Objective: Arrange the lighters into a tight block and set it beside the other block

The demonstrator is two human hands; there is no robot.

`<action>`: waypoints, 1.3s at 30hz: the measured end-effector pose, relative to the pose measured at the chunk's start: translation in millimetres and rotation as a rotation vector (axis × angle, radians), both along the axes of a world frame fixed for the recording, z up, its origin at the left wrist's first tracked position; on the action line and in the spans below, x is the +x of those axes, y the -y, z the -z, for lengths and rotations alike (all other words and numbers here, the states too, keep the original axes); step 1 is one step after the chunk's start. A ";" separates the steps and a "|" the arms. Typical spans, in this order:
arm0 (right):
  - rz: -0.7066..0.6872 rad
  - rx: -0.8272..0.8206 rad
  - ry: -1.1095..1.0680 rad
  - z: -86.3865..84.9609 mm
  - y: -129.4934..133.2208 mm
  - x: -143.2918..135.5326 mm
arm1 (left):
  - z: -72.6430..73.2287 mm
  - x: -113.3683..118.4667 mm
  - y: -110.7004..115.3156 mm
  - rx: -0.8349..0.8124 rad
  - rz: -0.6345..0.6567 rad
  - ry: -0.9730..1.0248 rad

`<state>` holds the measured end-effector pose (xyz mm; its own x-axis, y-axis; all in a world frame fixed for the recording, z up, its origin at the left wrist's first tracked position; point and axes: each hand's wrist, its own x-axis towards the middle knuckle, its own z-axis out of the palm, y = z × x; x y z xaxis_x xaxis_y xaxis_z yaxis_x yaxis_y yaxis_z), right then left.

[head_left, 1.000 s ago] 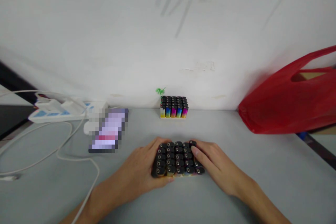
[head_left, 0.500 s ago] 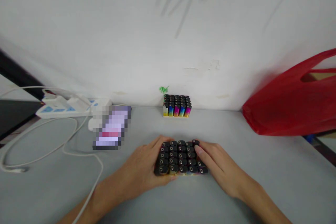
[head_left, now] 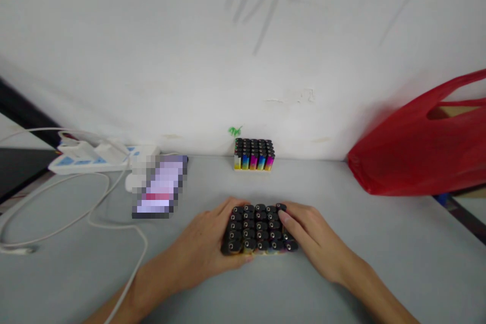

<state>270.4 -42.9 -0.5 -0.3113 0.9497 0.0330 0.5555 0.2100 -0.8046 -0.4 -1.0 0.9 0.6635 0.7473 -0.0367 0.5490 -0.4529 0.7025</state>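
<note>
In front of me on the table is a block of upright lighters (head_left: 261,228), black-topped and packed in rows, with a pale tray edge and coloured bodies just showing along the front. My left hand (head_left: 207,243) is closed around its left side, thumb along the front and fingers behind. At the right column, my right hand (head_left: 311,233) is closed on a lighter (head_left: 281,206) near the back corner. Its thumb lies across that column and hides part of it; the other fingertips are out of sight behind.
A second tray of lighters (head_left: 253,156) stands against the wall. To the left are a phone (head_left: 161,187) with a blurred screen, a white power strip (head_left: 93,159) and a loose white cable (head_left: 142,235) crossing near my left forearm. A red bag (head_left: 413,147) stands at the right.
The whole view has shifted slightly. Both hands keep the same hold on the lighters, and I see no clear movement of anything on the table.
</note>
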 end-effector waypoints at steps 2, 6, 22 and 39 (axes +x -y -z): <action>0.006 0.028 -0.024 -0.1 -0.9 0.2 | 0.2 0.0 0.2 0.001 -0.005 -0.002; 0.023 0.048 -0.089 -2.5 -2.1 1.2 | 1.3 -0.2 0.1 0.001 0.006 0.006; 0.226 0.014 -0.266 4.7 0.0 -0.6 | -0.9 0.0 0.6 -0.024 -0.016 0.000; 0.182 0.023 -0.268 6.2 -3.6 9.9 | -0.1 0.1 0.6 -0.019 -0.010 0.012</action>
